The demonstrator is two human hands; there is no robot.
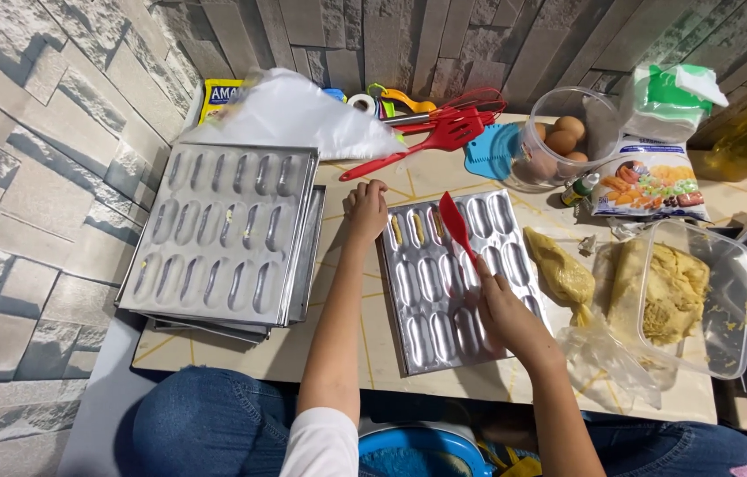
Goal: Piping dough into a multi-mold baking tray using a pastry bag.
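Note:
A metal baking tray [444, 349] with rows of oblong moulds lies in the middle of the table. Three moulds at its far left hold yellow dough [417, 228]. My left hand [365, 208] rests with curled fingers on the tray's far left corner. My right hand [501, 314] grips a small red spatula [456, 225] whose blade lies over the far moulds. A lump of yellow dough [562, 272] sits just right of the tray.
A stack of similar empty mould trays [219, 234] lies to the left. A clear tub of dough [687, 296] stands at right on plastic wrap. At the back are a piping bag [294, 115], red utensils [431, 132], a bowl of eggs [559, 141] and food packets.

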